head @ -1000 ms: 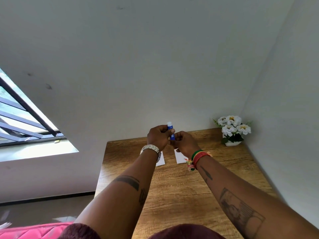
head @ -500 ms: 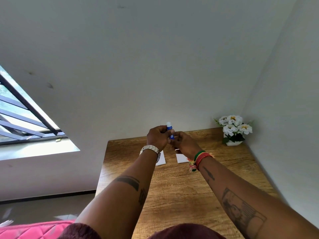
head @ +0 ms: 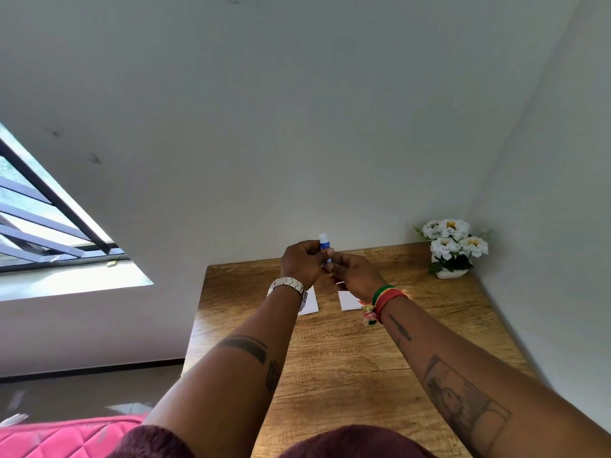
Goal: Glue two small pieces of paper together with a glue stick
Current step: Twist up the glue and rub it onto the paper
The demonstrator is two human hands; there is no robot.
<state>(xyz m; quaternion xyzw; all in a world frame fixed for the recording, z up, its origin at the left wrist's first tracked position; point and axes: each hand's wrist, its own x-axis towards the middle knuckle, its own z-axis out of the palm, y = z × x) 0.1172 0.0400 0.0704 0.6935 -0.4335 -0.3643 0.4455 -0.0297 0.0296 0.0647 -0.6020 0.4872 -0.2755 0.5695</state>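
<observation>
A small blue glue stick (head: 324, 243) with a white top stands upright between my two hands, above the far part of the wooden table (head: 347, 365). My left hand (head: 304, 262) grips its upper body. My right hand (head: 355, 272) pinches its lower end; that end is hidden by my fingers. Two small white pieces of paper lie flat on the table below my wrists: one paper (head: 310, 304) is partly covered by my left wrist, the other paper (head: 349, 300) sits just left of my right wrist.
A white pot of white flowers (head: 451, 249) stands in the table's far right corner against the walls. A barred window (head: 49, 233) is at the left. A pink quilted cushion (head: 66, 438) lies at the bottom left, beside the table.
Both hands stay together on the glue stick at about the same spot; only the fingers have shifted slightly around it. The papers have not moved.
</observation>
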